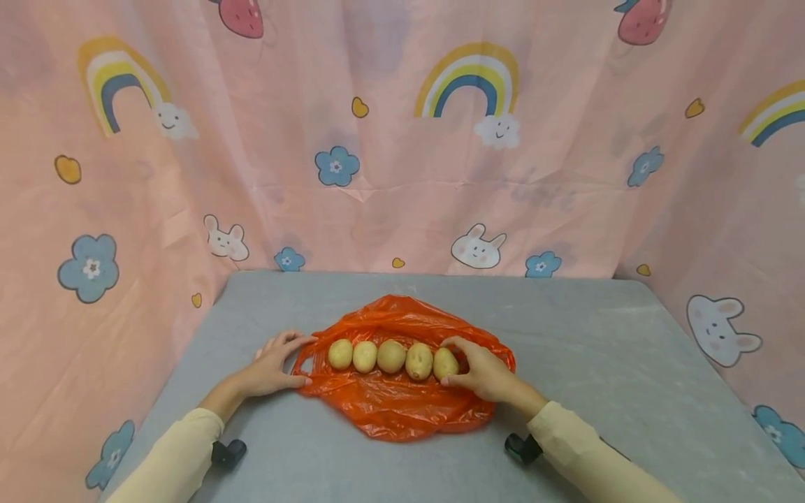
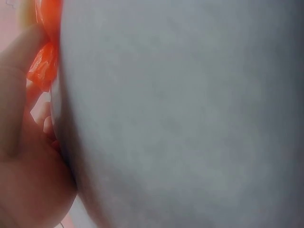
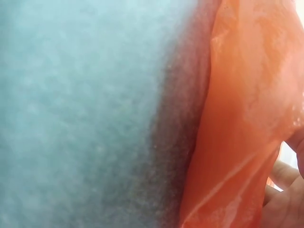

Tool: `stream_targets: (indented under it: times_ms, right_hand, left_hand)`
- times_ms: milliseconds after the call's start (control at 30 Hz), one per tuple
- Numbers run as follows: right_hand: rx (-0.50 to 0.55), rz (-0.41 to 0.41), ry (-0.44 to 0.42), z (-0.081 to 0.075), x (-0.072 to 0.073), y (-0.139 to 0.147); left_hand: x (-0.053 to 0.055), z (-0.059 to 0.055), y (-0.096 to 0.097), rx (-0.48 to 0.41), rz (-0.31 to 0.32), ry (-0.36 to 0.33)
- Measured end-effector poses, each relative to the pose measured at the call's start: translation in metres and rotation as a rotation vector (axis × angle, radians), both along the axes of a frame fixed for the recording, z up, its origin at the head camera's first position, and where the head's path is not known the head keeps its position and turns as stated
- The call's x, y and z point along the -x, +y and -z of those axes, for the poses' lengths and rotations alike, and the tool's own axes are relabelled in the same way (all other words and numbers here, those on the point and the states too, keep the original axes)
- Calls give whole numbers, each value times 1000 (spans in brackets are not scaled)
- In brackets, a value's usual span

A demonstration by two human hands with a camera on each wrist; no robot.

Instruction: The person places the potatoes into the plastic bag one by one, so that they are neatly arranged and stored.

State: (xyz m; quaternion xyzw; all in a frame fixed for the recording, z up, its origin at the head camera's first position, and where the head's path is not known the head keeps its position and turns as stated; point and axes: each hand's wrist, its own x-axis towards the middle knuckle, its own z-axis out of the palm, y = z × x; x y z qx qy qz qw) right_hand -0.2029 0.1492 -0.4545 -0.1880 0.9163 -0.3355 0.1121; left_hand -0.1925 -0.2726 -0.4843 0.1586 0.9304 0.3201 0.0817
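Note:
An orange-red plastic bag [image 1: 402, 412] lies spread out on the grey table. Several potatoes [image 1: 391, 357] sit on it in a row from left to right. My right hand [image 1: 481, 372] holds the rightmost potato [image 1: 446, 364], its thumb on the near side and fingers on the far side. At the bag's left end is my left hand [image 1: 273, 365], thumb and forefinger spread apart, their tips touching the plastic beside a handle hole. In the left wrist view, crumpled bag plastic [image 2: 45, 66] shows by the thumb. Bag plastic [image 3: 237, 128] covers much of the right hand in the right wrist view.
The grey table [image 1: 585, 349] reaches back to a pink curtain [image 1: 390, 209] printed with rainbows, rabbits and flowers. This curtain also hangs along both sides. Dark wrist devices [image 1: 523, 448] sit under both forearms.

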Motion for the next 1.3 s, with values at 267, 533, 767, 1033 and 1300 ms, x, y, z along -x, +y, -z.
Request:
stream_targets:
  times_ms: [267, 533, 767, 1033, 1300]
  right_hand:
    - [4, -15, -2, 0, 3, 0]
    - [12, -9, 3, 0, 3, -1]
    - [7, 15, -10, 0, 1, -1]
    - [7, 10, -8, 0, 0, 0]
    - [14, 5, -2, 2, -1, 1]
  left_hand:
    - [0, 0, -1, 2, -3, -13]
    - [0, -1, -1, 12, -6, -11]
    - [0, 1, -1, 15, -3, -8]
    - [1, 1, 0, 17, -7, -7]
    - [1, 1, 0, 12, -6, -6]
